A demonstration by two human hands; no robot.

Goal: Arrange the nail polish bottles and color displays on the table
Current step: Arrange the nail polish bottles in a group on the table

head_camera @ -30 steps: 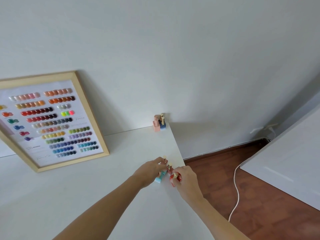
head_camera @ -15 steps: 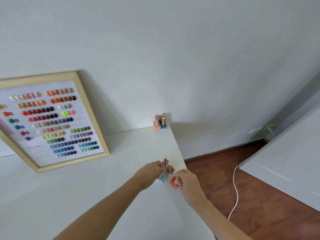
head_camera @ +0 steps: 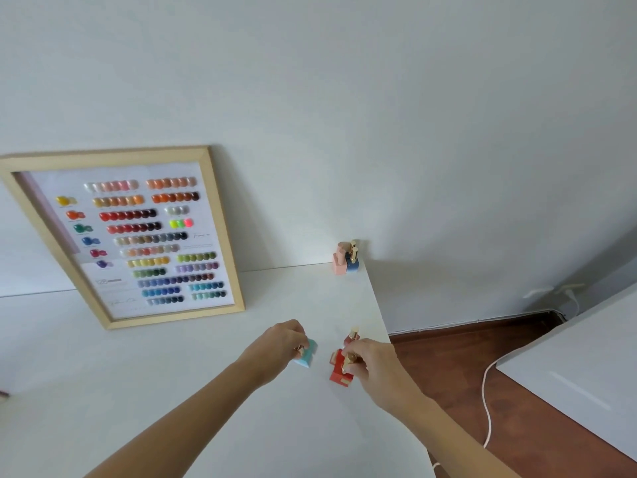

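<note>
White table [head_camera: 179, 391], set against the wall. One framed colour chart [head_camera: 138, 236], propped on the tabletop and leaning back on the wall, likely so its rows of swatches face the room.

Far right corner: a pink bottle [head_camera: 340, 262] and a blue bottle [head_camera: 353, 262], touching, both upright, apparently already parked out of the way.

Near right edge, the working group. Left hand [head_camera: 279, 346]: fingers closed on the gold cap of a light blue bottle [head_camera: 306, 355], which tilts, its body showing past the fingertips toward the right. Right hand [head_camera: 374, 363]: fingers closed around the gold cap of a red bottle [head_camera: 339, 369], the body sitting just left of the knuckles. A darker red bottle [head_camera: 352, 336] stands upright just behind that hand, free of it. Both grips take caps, probably the easiest handle for sliding bottles apart.
</note>
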